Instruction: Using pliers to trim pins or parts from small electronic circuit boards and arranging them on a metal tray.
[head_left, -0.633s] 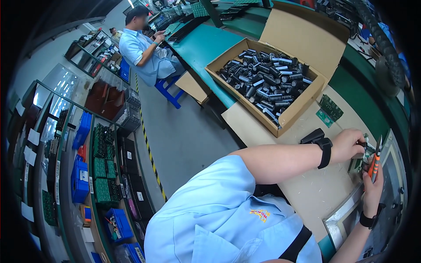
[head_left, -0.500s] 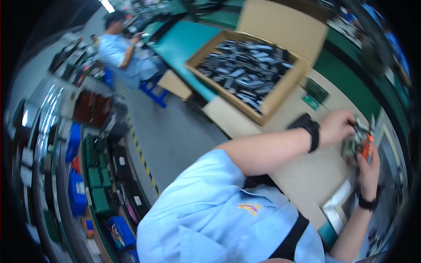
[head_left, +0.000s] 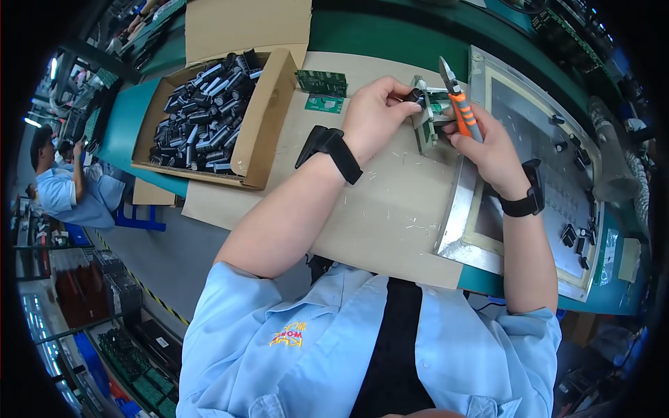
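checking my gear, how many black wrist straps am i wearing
2: the left strap around the wrist of the left hand, the right strap around that of the right hand, which holds orange-handled cutters. None appears hidden.

Org/gry pliers (head_left: 463, 113), lt-blu shirt (head_left: 313, 373), brn ctn (head_left: 270, 122)
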`<state>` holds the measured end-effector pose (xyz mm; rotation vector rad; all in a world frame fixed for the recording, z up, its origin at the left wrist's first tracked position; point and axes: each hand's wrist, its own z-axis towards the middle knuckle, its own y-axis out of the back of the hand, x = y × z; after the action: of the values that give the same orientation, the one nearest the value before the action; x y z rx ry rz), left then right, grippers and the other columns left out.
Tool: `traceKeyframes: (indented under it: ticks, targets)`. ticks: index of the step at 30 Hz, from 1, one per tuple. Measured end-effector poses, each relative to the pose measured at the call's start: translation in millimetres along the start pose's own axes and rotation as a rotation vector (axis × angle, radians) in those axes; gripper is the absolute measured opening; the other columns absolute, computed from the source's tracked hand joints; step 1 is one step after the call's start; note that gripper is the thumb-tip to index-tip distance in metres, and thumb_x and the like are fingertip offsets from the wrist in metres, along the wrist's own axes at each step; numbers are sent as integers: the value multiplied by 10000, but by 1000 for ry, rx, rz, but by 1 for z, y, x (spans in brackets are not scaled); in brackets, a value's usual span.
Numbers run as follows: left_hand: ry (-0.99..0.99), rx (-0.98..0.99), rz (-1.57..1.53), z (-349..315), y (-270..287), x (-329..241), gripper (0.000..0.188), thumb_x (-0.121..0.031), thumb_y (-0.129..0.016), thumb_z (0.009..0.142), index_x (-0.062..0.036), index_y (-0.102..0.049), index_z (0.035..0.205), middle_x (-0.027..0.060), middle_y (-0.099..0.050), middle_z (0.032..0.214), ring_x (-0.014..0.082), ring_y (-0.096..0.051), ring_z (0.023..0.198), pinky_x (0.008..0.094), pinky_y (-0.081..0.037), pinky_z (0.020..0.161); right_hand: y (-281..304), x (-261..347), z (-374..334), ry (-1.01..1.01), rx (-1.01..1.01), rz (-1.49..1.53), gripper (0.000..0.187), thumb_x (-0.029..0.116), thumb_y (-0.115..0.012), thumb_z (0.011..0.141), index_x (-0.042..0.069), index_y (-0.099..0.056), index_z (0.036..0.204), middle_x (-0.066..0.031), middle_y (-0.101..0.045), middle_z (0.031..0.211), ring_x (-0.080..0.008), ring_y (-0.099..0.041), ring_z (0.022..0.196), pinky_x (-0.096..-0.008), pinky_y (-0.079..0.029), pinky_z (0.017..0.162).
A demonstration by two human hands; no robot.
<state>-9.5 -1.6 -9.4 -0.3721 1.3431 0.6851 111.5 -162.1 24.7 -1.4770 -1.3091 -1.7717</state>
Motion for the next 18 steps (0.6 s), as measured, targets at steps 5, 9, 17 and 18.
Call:
traceKeyframes:
  ticks: [5, 9, 17, 18]
  targets:
    - [22, 11, -28, -2, 0, -3, 179, -10, -667, 750, 21, -593, 911, 72, -634, 810, 106, -586, 717, 239, -495, 680, 0, -1, 3, -14, 12, 104, 392, 16, -550, 775, -6, -499, 1163, -72, -571, 976, -123, -561, 914, -254, -453, 839]
    - [46, 28, 49, 0, 0, -1, 170, -15, -663, 756, 25, -591, 904, 81, -639, 812, 113, -595, 719, 244, -498, 680, 1, -2, 4, -9, 22, 115, 385, 18, -548, 776, -10, -502, 1157, -74, -572, 984, -128, -567, 917, -255, -455, 838]
    - [22, 4, 77, 0, -3, 1, 161, -26, -653, 767, 29, -586, 902, 89, -641, 809, 128, -601, 706, 248, -502, 672, 0, 7, -2, 2, 5, 116, 376, 56, -552, 786, -8, -504, 1153, -84, -578, 1012, -140, -577, 894, -262, -463, 817]
    - [22, 2, 74, 1, -3, 2, 161, -26, -653, 767, 29, -586, 902, 89, -641, 809, 128, -601, 706, 248, -502, 672, 0, 10, -4, 6, -5, 135, 374, 71, -552, 790, -9, -503, 1152, -87, -579, 1015, -145, -579, 890, -267, -467, 812]
